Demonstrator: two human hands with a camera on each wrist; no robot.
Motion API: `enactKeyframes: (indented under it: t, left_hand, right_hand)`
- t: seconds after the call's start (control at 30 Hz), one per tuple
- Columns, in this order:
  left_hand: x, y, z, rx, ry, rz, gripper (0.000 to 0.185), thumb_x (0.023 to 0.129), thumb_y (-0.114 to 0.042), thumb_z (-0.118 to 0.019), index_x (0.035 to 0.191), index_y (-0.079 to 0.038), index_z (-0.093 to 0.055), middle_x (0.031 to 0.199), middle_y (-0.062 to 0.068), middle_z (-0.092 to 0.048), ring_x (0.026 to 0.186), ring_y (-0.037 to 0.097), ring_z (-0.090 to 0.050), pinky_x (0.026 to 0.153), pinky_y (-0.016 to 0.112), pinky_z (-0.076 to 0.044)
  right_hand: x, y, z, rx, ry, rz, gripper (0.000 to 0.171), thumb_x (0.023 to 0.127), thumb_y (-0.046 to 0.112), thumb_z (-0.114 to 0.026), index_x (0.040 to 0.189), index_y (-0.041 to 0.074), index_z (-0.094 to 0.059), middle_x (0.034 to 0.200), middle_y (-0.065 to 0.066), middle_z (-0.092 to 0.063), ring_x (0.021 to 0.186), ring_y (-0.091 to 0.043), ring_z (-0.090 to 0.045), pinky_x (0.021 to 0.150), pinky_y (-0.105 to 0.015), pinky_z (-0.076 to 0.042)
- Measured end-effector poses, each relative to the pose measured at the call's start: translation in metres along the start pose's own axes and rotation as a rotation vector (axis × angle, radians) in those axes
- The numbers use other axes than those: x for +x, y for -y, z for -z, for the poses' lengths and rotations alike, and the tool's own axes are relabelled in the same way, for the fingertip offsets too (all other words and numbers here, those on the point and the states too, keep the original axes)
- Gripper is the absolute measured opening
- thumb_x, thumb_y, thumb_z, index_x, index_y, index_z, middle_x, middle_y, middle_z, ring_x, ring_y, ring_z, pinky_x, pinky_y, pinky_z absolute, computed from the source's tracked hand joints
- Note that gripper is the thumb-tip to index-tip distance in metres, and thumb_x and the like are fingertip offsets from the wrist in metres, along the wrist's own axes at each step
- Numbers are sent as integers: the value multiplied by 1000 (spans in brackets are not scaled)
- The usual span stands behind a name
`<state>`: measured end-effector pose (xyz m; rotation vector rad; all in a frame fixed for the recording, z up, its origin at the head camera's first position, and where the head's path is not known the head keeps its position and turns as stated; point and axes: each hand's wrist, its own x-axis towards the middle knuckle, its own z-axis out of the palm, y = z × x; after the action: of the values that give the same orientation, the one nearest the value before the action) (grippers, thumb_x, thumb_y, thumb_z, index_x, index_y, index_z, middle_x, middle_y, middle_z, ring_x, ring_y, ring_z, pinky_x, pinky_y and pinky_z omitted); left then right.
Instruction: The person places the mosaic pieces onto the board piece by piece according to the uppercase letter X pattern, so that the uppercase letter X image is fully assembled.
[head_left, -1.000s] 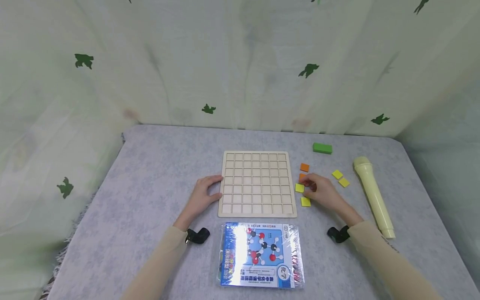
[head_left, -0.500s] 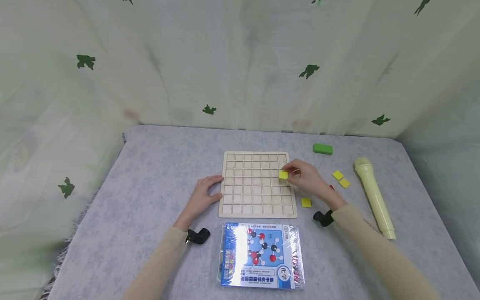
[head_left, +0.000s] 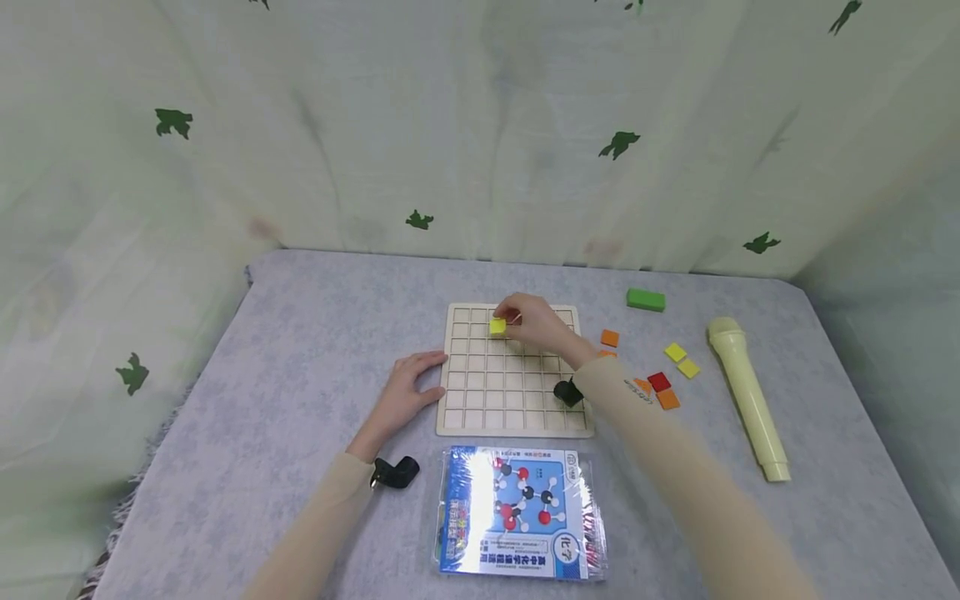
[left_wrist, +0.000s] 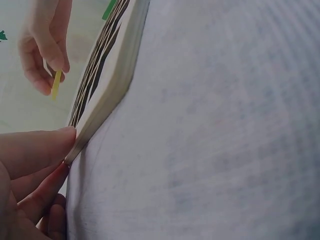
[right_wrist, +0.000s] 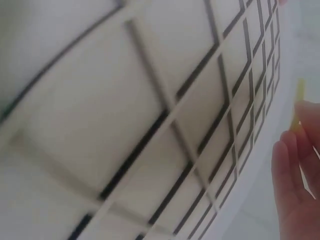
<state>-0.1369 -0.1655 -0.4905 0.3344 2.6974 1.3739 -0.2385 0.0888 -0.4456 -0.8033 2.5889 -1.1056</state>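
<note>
My right hand (head_left: 536, 323) pinches a small yellow square tile (head_left: 497, 327) between thumb and fingertips. It holds the tile over the upper part of a wooden grid board (head_left: 486, 427). In the left wrist view, the yellow tile (left_wrist: 56, 85) is seen nearly edge-on, above the board's surface. My left hand (head_left: 408, 387) lies at the board's left edge, thumb and fingers spread apart and touching the rim. A closer look from the left wrist shows the fingertips (left_wrist: 67, 134) against the board's side (left_wrist: 107, 107). The visible cells of the board hold no tiles.
Right of the board lie orange tiles (head_left: 610, 338), a red tile (head_left: 659, 382) and two yellow tiles (head_left: 675, 352), partly behind the right sleeve. Farther out are a green block (head_left: 646, 300) and a cream microphone-shaped object (head_left: 750, 400). A plastic-wrapped chemistry box (head_left: 517, 512) lies in front.
My right hand has picked up a yellow tile beside the board and carried it left and away from me, over the upper cells. My left hand has stayed at the board's edge.
</note>
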Motion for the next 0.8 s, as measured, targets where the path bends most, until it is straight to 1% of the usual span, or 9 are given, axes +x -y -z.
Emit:
enactKeyframes:
  t: [0.1,0.2,0.3,0.47,0.53,0.6,0.7,0.8]
  left_hand:
    - [0,1,0,6,7,-3,52,85,-5,-69,135,-3,-53,142,13,-46,129,30,-33,107,49,-26]
    - [1,3,-1,9,9,-10,52,86,-5,-69,135,-3,-53,142,13,-46,130,31,-32,107,49,-26]
    - [1,3,-1,12,12,-8,52,86,-5,-69,135,-3,-53,142,12,-46,130,31,-32,107,50,-26]
    - [0,1,0,5,13,7,52,86,-5,-68,135,-4,-53,143,12,-45,131,30,-31,108,49,-26]
    - [0,0,0,2,11,7,51,86,-5,-68,135,-4,-53,143,12,-46,131,30,-31,107,49,-26]
    - [0,1,0,2,8,4,51,86,-5,-68,135,-3,-53,142,12,-46,131,30,-31,107,49,-26]
    - [0,1,0,2,7,3,51,86,-5,-69,134,-3,-53,142,12,-46,130,30,-32,107,49,-26]
    - [0,1,0,9,6,-4,51,85,-4,-69,134,-2,-53,142,13,-46,130,30,-32,107,48,-26]
  right_hand:
    - [12,3,-9,-23,22,-14,24,88,-2,-61,111,0,-66,106,-11,-63,97,-22,-58,84,-31,-49]
    - [21,6,-17,-41,27,-44,25,86,-4,-59,110,0,-66,104,-11,-63,95,-22,-57,83,-31,-48]
    - [27,9,-23,-54,18,-68,27,84,-6,-59,109,0,-66,102,-11,-63,93,-22,-57,82,-31,-48]
    - [32,11,-30,-99,2,-69,30,80,-9,-58,108,-1,-66,98,-10,-62,88,-21,-54,80,-30,-47]
    - [33,11,-32,-110,-1,-67,31,79,-9,-57,107,-1,-66,98,-10,-61,88,-21,-54,79,-30,-46]
    - [32,11,-32,-101,-1,-77,31,80,-8,-57,109,-1,-66,99,-10,-61,90,-21,-54,81,-30,-46]
    - [27,9,-27,-63,1,-94,29,83,-5,-59,111,0,-65,104,-10,-62,95,-21,-55,85,-31,-47]
    - [16,3,-16,-6,-4,-122,27,87,-1,-61,113,1,-64,107,-10,-62,100,-22,-56,87,-33,-47]
